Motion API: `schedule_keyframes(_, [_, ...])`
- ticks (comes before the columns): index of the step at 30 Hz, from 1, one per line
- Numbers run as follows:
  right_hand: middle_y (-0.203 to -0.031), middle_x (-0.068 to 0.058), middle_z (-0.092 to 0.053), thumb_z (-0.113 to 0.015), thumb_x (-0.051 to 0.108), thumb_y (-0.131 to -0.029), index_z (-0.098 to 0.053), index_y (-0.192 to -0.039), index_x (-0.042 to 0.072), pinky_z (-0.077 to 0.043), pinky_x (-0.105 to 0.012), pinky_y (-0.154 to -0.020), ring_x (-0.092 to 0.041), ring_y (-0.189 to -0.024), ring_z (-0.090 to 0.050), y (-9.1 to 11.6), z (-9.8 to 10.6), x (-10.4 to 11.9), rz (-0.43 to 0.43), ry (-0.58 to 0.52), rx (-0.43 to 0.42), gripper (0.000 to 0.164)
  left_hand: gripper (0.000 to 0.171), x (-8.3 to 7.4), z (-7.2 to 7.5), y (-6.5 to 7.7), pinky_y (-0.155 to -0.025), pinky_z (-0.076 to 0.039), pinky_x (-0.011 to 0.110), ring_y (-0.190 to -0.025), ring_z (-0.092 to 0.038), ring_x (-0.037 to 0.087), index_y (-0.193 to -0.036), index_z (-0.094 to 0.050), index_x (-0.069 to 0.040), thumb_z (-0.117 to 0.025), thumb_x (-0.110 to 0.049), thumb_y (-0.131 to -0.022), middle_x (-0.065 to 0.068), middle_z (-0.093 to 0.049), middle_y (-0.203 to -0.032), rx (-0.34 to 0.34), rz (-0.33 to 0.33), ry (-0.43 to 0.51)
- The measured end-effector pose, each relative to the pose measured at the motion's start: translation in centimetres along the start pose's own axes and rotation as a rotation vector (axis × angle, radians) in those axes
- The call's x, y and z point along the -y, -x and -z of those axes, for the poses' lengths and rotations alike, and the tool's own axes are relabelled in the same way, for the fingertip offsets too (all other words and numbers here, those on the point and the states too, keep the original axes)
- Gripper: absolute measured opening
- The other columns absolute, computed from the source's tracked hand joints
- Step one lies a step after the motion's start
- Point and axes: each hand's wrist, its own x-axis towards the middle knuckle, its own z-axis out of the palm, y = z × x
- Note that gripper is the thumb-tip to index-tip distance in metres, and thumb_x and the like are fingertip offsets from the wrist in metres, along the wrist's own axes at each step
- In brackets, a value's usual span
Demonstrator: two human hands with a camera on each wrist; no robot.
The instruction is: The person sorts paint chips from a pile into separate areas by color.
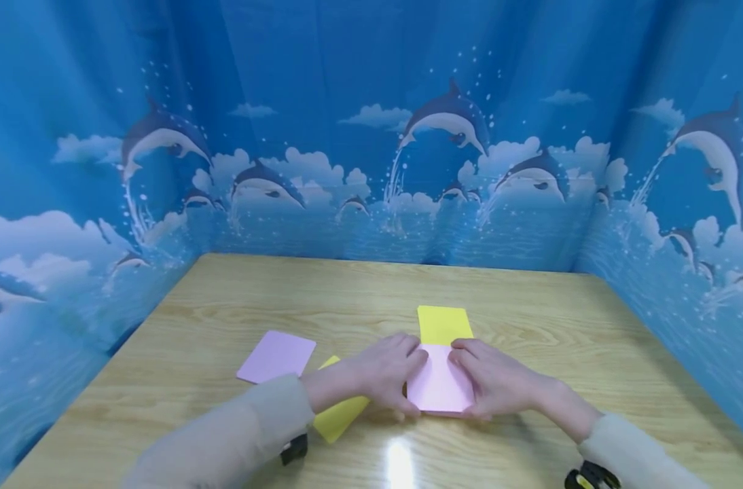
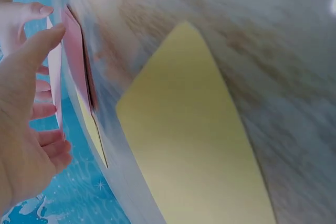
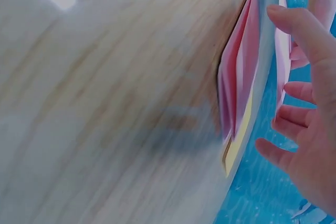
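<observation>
The left hand (image 1: 391,375) and the right hand (image 1: 500,380) faced each other across a pale pink sheet (image 1: 440,382), one at each side, with their fingers bent around its left and right borders and clamped on it from both sides. How firmly the thumbs pressed was hard to judge, as the wrist views caught the sheet nearly edge-on. The sheet was raised over the table (image 1: 237,435), a little nearer the right edge than the left and well apart from the far edge.

Beneath it, on the table top, lay a pile of pink papers (image 3: 239,72), their layers spread slightly apart at one end. A yellow sheet (image 1: 443,324) showed just beyond the held sheet, on the side toward the table's far edge.

Toward the left edge, a second pink sheet (image 1: 276,356) lay flat, turned at an angle, its corners rounded. Between it and the left hand, a second yellow sheet (image 2: 194,129) lay slantwise on the table, partly covered by the left forearm in the head view. Both arms wore light sleeves (image 1: 225,435), with a black device at each wrist. A blue curtain (image 1: 322,81) printed with leaping dolphins and clouds hung behind the far edge and along both side edges.
</observation>
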Motion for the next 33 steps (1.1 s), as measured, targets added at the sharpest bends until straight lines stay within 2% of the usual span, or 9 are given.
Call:
schedule_keyframes(11, [-0.130, -0.016, -0.044, -0.074, 0.053, -0.066, -0.048, -0.125, 0.000, -0.037, -0.045, -0.099, -0.030, -0.121, -0.041, 1.2, -0.2, -1.3, -0.033, -0.042, 0.050, 0.083, 0.072, -0.7, -0.5, -1.8, -0.083, -0.038, 0.023, -0.093, -0.042, 0.012, -0.116, -0.051, -0.012, -0.062, -0.067, -0.071, 0.000, -0.047, -0.103, 0.065, -0.008, -0.016])
schedule_keyframes(18, [-0.122, -0.014, -0.050, -0.075, 0.049, -0.065, -0.051, -0.121, 0.000, -0.041, -0.044, -0.095, -0.028, -0.114, -0.047, 1.6, -0.8, -1.9, 0.009, -0.044, 0.045, 0.079, 0.069, -1.3, -0.7, -2.6, -0.079, -0.037, 0.021, -0.088, -0.042, 0.010, -0.114, -0.052, -0.013, -0.061, -0.067, -0.073, -0.002, -0.048, -0.099, 0.109, -0.023, -0.020])
schedule_keyframes(25, [-0.116, -0.007, -0.051, -0.074, 0.048, -0.066, -0.052, -0.115, 0.003, -0.043, -0.040, -0.091, -0.023, -0.107, -0.049, 1.3, -1.1, -2.2, 0.030, -0.055, 0.050, 0.070, 0.066, -1.6, -1.0, -2.9, -0.076, -0.038, 0.019, -0.086, -0.041, 0.008, -0.112, -0.053, -0.015, -0.061, -0.068, -0.072, -0.003, -0.049, -0.098, 0.132, -0.014, 0.000])
schedule_keyframes(28, [-0.117, -0.010, -0.051, -0.072, 0.055, -0.067, -0.053, -0.115, 0.003, -0.044, -0.041, -0.090, -0.024, -0.106, -0.050, 1.3, -1.2, -2.1, 0.042, -0.046, 0.051, 0.073, 0.065, -1.6, -1.0, -2.8, -0.076, -0.038, 0.020, -0.087, -0.041, 0.008, -0.111, -0.053, -0.016, -0.059, -0.068, -0.073, -0.004, -0.048, -0.098, 0.149, -0.006, 0.001])
schedule_keyframes(33, [-0.121, -0.013, -0.049, -0.068, 0.061, -0.067, -0.051, -0.119, 0.001, -0.043, -0.044, -0.090, -0.027, -0.109, -0.048, 1.3, -0.8, -1.9, 0.012, -0.052, 0.106, 0.082, 0.063, -1.6, -1.0, -2.7, -0.077, -0.038, 0.022, -0.088, -0.041, 0.009, -0.110, -0.053, -0.017, -0.056, -0.069, -0.075, -0.004, -0.047, -0.096, 0.170, 0.008, 0.005])
